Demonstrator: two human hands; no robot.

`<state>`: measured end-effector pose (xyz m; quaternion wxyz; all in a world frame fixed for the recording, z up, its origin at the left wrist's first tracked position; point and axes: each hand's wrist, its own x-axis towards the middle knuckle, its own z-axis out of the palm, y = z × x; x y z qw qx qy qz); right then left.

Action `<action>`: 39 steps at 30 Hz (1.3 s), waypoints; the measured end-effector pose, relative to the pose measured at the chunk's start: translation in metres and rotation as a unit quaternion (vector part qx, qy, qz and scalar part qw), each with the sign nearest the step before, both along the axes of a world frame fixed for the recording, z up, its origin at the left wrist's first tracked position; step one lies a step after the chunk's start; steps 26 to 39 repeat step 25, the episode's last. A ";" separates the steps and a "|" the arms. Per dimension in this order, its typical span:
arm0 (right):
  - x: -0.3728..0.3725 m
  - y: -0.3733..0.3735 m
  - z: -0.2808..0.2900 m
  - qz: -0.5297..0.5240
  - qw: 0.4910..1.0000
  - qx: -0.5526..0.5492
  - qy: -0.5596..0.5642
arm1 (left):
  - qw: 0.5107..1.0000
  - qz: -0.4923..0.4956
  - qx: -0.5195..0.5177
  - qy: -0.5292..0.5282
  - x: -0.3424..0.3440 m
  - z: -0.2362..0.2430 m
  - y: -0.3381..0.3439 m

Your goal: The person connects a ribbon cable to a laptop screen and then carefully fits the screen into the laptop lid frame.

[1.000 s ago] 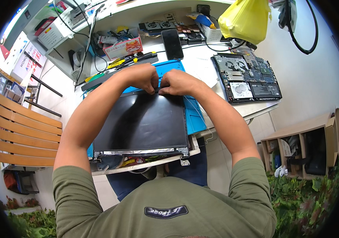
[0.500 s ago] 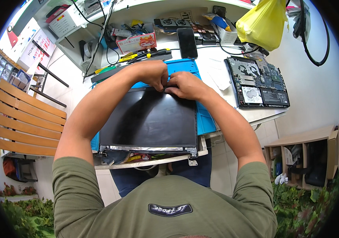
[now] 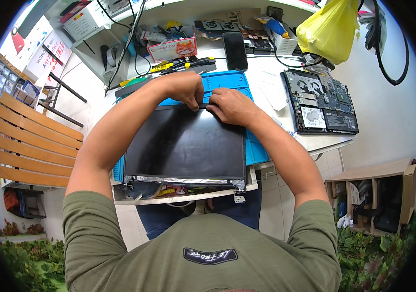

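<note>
A black laptop screen (image 3: 188, 146) lies face up before me, its hinge side with silver foil towards my body. At the middle of its far edge, my left hand (image 3: 187, 90) is closed, thumb pressed on the thin black rim. Close beside it, my right hand (image 3: 231, 105) grips the same edge, thumb on top and fingers curled behind. Whatever the fingertips touch under the rim is hidden. Beneath the screen spreads a blue work mat (image 3: 255, 148), showing at its far and right sides.
An opened laptop base (image 3: 320, 102) sits at the right of the desk. Beyond the mat lie a black phone (image 3: 235, 51), yellow-handled tools (image 3: 164, 67) and a red-and-white box (image 3: 173, 50). A yellow bag (image 3: 329, 31) hangs at the back right. An open drawer (image 3: 183, 197) holds clutter below the screen.
My hands have drawn slightly apart along the screen's far edge, the left shifting a little leftward. The whole view has shifted slightly; the screen stays in place on the mat.
</note>
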<state>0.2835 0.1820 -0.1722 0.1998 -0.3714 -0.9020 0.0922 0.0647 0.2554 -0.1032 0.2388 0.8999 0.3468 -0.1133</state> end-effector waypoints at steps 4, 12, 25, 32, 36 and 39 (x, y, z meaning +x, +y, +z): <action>0.000 0.000 0.002 0.002 1.000 -0.005 0.000 | 1.000 -0.020 0.021 0.005 0.004 0.002 -0.002; -0.010 0.010 -0.015 0.021 0.999 0.028 0.006 | 0.999 -0.020 0.031 0.001 0.004 -0.002 0.000; -0.014 0.004 -0.012 -0.002 0.999 0.018 -0.040 | 1.000 -0.017 -0.004 -0.022 -0.012 0.004 0.003; -0.014 0.004 -0.012 -0.002 0.999 0.018 -0.040 | 1.000 -0.017 -0.004 -0.022 -0.012 0.004 0.003; -0.014 0.004 -0.012 -0.002 0.999 0.018 -0.040 | 1.000 -0.017 -0.004 -0.022 -0.012 0.004 0.003; -0.014 0.004 -0.012 -0.002 0.999 0.018 -0.040 | 1.000 -0.017 -0.004 -0.022 -0.012 0.004 0.003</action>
